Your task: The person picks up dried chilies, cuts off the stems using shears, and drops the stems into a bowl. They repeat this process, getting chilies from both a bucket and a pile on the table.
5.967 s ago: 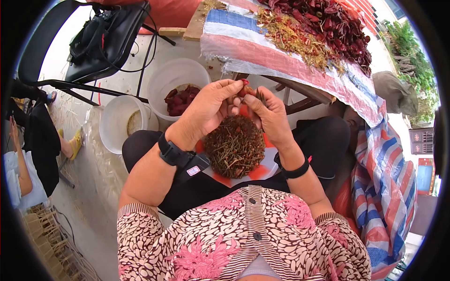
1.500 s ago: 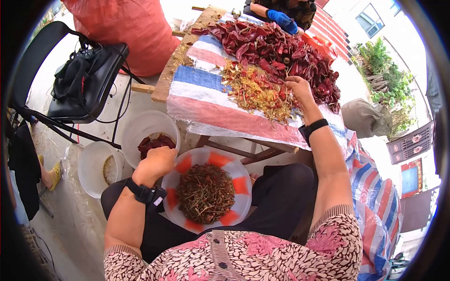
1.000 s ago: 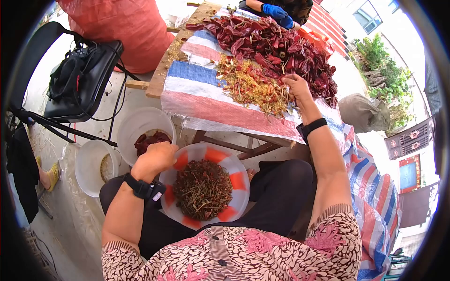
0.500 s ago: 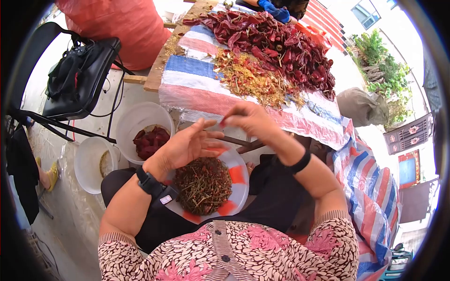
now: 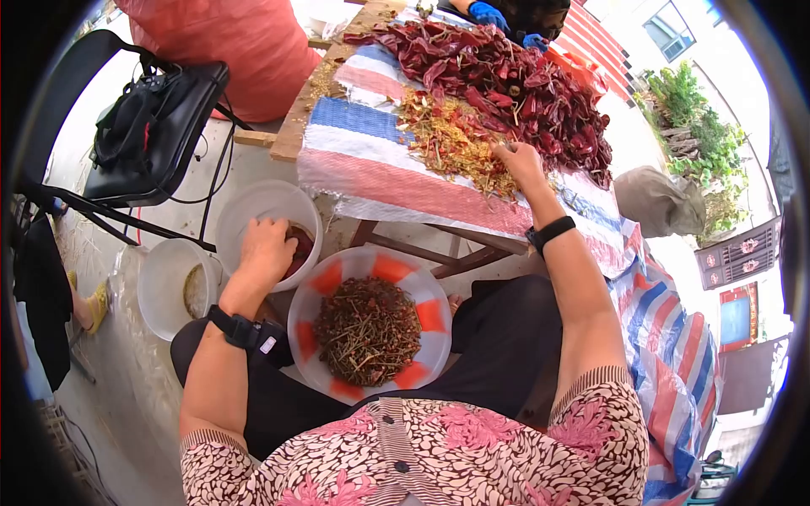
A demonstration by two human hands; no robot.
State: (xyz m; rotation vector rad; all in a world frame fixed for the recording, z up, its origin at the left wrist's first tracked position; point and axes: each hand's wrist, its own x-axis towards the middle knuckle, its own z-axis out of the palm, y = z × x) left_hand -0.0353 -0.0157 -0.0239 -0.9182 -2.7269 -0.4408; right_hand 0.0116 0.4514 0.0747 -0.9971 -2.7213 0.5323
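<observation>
My left hand (image 5: 268,249) is over a white plastic bucket (image 5: 232,215), its fingers bent and a little apart, the tips partly hidden. Dark red dried chili pieces (image 5: 302,244) show inside, beside the fingers. My right hand (image 5: 521,164) reaches onto the table, thumb and forefinger pinched at the edge of a heap of yellow seeds and chili bits (image 5: 451,148). What the pinch holds is too small to make out. Behind that heap lies a large pile of dried red chilies (image 5: 540,110). Between my knees rests a white and orange basin (image 5: 434,316) of chili stems (image 5: 369,333).
A second white bucket (image 5: 156,291) stands at the left, near a black folding chair (image 5: 148,181) with a bag on it. A big red sack (image 5: 228,51) is behind. Striped sheeting (image 5: 363,173) covers the table. Opposite, another person wears blue gloves (image 5: 488,13).
My hands were close together above the basin, the right pinching a red piece. The left has moved to the bucket, and the right has reached forward to the heap.
</observation>
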